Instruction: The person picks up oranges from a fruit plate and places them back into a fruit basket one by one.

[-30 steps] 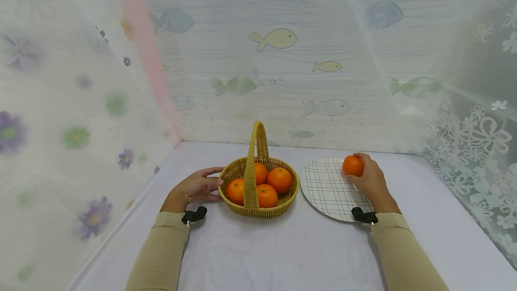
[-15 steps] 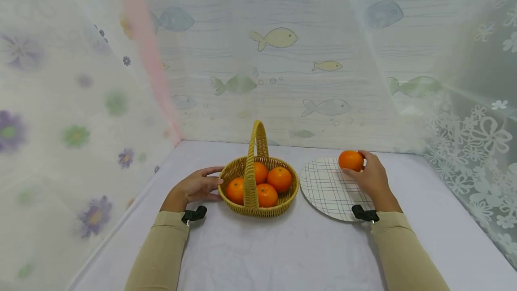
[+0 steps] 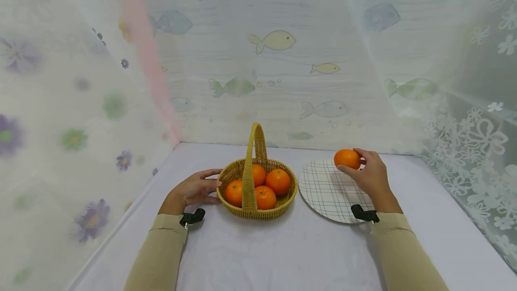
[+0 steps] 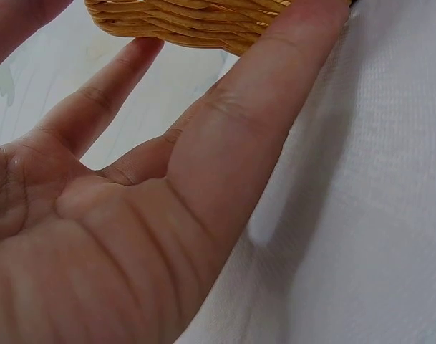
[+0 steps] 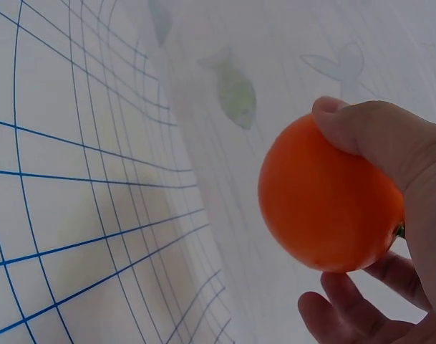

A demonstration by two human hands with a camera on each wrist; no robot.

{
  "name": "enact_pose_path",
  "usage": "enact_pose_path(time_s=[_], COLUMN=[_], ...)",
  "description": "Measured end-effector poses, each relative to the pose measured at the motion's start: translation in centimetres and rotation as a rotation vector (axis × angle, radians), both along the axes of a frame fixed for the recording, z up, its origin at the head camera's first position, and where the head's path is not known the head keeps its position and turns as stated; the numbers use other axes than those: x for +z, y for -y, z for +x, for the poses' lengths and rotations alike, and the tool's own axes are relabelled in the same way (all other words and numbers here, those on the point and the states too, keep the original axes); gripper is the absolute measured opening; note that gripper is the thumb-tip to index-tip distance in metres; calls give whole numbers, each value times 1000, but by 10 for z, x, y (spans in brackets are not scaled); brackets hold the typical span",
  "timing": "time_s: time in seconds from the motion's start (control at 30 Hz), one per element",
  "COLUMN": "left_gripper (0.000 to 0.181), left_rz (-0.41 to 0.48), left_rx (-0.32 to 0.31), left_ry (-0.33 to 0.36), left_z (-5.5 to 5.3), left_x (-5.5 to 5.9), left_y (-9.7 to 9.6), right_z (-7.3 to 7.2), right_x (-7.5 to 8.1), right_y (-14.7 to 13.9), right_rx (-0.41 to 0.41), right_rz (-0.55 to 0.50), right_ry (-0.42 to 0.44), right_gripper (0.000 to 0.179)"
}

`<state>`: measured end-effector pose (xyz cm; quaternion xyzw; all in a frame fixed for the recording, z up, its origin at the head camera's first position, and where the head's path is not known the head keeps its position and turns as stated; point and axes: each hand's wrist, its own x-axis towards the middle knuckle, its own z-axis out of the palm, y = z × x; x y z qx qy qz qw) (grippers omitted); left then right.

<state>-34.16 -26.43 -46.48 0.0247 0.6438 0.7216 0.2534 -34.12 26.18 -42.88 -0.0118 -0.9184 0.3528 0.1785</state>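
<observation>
My right hand [image 3: 370,175] pinches an orange [image 3: 347,159] between thumb and fingers, above the back part of a round white plate [image 3: 329,192] with a grid of dark lines. In the right wrist view the orange [image 5: 325,197] is smooth and round, with a bit of green stem at its right side. My left hand [image 3: 196,188] touches the left side of a yellow woven basket [image 3: 258,213] with a tall arched handle. Straight, spread fingers [image 4: 232,115] meet the basket wall [image 4: 182,21] in the left wrist view. Several oranges [image 3: 278,181] lie in the basket.
A white cloth [image 3: 274,255] covers the table. Behind it hangs a curtain [image 3: 278,66] printed with fish; flowered sheer fabric [image 3: 81,156] closes off the left side, and lacy fabric the right. A dark wrist mount [image 3: 365,213] sits on each forearm.
The orange in my right hand has moved left and slightly up over the plate, turning in the fingers. My left hand stays at the basket, and the view has tilted slightly.
</observation>
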Motion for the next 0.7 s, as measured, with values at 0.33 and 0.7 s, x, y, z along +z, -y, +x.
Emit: enact_pose_path(time_s=[0.33, 0.7], left_gripper=[63, 64], left_rz=[15, 16], left_rx=[-25, -38], left_ry=[2, -6], left_z=[2, 3], left_x=[7, 8], left_y=[0, -1], right_z=[3, 2], right_x=[12, 18], right_y=[3, 17], right_rx=[10, 107], right_rz=[2, 112], right_ry=[-62, -91], right_gripper=[90, 87])
